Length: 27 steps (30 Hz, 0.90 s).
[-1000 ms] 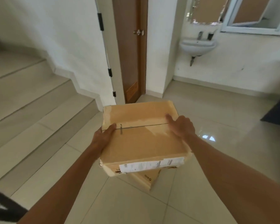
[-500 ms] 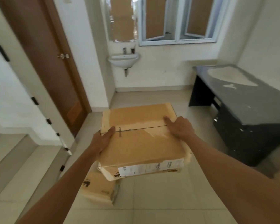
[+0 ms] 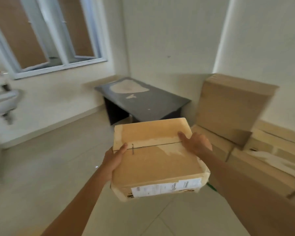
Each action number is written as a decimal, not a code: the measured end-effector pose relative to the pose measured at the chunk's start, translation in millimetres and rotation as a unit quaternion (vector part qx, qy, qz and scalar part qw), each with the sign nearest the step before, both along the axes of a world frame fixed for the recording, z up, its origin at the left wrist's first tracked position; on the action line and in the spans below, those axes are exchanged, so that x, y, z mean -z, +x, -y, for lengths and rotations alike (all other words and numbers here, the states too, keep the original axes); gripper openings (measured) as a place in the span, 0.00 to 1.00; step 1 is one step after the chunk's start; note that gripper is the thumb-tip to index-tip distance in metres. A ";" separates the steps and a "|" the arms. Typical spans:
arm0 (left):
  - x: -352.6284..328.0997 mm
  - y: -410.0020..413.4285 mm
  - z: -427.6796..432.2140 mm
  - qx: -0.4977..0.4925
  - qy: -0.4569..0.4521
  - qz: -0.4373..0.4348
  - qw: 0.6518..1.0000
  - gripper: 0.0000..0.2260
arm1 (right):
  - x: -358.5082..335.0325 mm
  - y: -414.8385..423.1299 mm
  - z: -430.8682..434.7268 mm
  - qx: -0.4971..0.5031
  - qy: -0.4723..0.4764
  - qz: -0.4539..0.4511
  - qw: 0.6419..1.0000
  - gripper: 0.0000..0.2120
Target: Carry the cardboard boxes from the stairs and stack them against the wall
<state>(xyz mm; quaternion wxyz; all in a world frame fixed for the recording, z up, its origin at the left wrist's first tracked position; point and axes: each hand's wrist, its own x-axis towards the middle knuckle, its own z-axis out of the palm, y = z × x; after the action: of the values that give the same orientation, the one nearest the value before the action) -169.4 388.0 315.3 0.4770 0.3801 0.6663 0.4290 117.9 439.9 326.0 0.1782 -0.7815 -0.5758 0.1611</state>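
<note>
The person holds a taped cardboard box (image 3: 157, 159) out in front at chest height, clear of the tiled floor (image 3: 49, 167), its long side running away from them toward 12 o'clock. The left hand (image 3: 115, 160) clasps the box's 9 o'clock edge: the thumb lies on top by the centre seam and the fingers go underneath, out of sight. The right hand (image 3: 197, 144) grips the 3 o'clock edge the same way, thumb pressed on the lid near the seam. A white shipping label (image 3: 165, 187) runs along the near side face.

At about 2 o'clock a tall carton (image 3: 232, 106) stands upright against the white wall (image 3: 262, 40), with low cartons (image 3: 271, 150) lying on the floor just in front of it, well apart from the carried box. A dark table (image 3: 143, 99) with a pale worn patch sits in the corner at 12 o'clock. A white-framed window (image 3: 46, 40) is at 10 o'clock, and a blurred wall basin (image 3: 2, 101) at 9.
</note>
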 end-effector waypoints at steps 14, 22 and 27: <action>9.6 246.3 -93.8 0.307 -0.005 0.010 0.952 0.19 | 12.3 223.1 88.1 0.298 0.012 -0.007 0.955 0.38; 29.2 400.7 -128.5 0.382 -0.025 -0.012 0.924 0.23 | 31.3 352.6 97.5 0.371 0.014 -0.023 0.928 0.37; 36.3 492.0 -157.0 0.389 -0.072 -0.039 0.918 0.42 | 35.4 440.7 83.0 0.378 0.009 -0.027 0.925 0.37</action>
<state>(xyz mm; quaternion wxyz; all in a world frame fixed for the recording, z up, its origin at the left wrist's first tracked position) 322.6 545.1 279.1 0.6059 0.5900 0.5135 0.1453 558.6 356.9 290.6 0.2485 -0.9349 -0.2336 0.0980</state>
